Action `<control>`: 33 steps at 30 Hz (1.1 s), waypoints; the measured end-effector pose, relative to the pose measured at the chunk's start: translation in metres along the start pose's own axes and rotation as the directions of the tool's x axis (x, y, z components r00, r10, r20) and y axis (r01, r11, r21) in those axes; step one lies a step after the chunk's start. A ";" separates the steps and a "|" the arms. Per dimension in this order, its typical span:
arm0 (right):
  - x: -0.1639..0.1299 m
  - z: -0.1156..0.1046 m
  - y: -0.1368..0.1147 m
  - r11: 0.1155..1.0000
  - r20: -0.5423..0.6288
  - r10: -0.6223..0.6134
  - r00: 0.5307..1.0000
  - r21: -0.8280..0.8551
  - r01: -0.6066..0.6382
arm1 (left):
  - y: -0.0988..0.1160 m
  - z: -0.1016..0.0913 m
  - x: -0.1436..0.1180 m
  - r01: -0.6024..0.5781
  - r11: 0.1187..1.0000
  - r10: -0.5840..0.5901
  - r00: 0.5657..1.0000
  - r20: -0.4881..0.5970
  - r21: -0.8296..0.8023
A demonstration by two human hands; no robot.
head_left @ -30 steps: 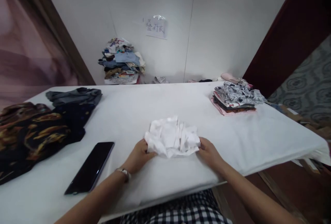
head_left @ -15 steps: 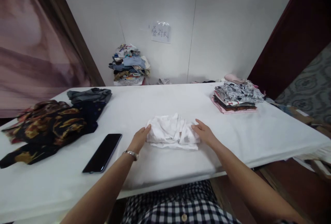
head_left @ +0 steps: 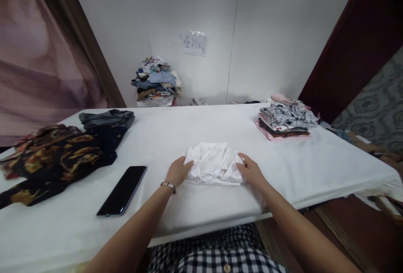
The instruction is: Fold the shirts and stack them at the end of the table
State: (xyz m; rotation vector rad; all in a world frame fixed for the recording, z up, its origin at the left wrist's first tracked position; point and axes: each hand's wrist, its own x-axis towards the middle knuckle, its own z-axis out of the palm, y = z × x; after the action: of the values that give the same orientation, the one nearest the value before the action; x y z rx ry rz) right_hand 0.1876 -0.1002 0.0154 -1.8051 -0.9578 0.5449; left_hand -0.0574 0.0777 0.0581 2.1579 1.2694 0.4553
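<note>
A folded white shirt (head_left: 214,161) lies as a loose, wrinkled bundle near the front of the table. My left hand (head_left: 180,171) grips its left side, thumb on top and the other fingers mostly hidden behind the cloth. On the opposite side, my right hand (head_left: 251,169) pinches the right edge with its thumb over the fabric. A bracelet or watch (head_left: 168,186) is on my left wrist.
A black phone (head_left: 122,190) lies left of my left forearm. Dark patterned clothes (head_left: 63,151) are heaped at the left, beside a grey garment (head_left: 108,118). Folded clothes (head_left: 285,119) are stacked at the right. Another clothes pile (head_left: 156,80) stands beyond the white-covered table (head_left: 176,126).
Both hands have closed in on the shirt's sides, the left one moving right. The bundle now looks more compact, its lower layer less exposed. The view has shifted slightly.
</note>
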 end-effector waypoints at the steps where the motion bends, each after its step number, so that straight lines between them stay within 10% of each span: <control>1: 0.001 -0.001 0.000 1.000 -0.008 0.007 1.000 -0.014 -0.008 | -0.001 -0.001 -0.001 0.003 1.000 -0.003 1.000 0.003 0.027; 9: 0.033 -0.006 -0.018 0.989 -0.094 -0.009 0.996 -0.148 -0.005 | 0.003 -0.020 0.029 0.040 0.999 -0.038 0.996 -0.082 0.029; 16: 0.049 0.014 -0.027 0.935 -0.016 -0.102 0.995 -0.343 0.091 | 0.014 0.017 0.061 -0.040 0.977 0.029 0.998 0.054 0.210; 25: 0.036 0.009 -0.032 0.854 -0.045 -0.336 0.941 -0.437 0.284 | 0.016 0.006 0.039 -0.245 0.965 0.258 0.950 -0.174 0.097; 28: 0.032 0.019 -0.045 0.743 0.124 -0.447 0.886 -0.499 0.445 | 0.023 0.012 0.025 -0.466 0.862 0.491 0.865 -0.101 0.198; 33: 0.037 0.040 -0.043 0.649 0.429 -0.230 0.873 -0.601 0.466 | 0.016 0.042 0.023 -0.559 0.750 0.537 0.826 0.168 0.354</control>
State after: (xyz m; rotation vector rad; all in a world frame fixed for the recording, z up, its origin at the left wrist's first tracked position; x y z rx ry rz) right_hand 0.1650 -0.0390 0.0402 -2.1159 -1.8991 0.2227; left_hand -0.0119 0.0783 0.0362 2.8773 0.7003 0.3875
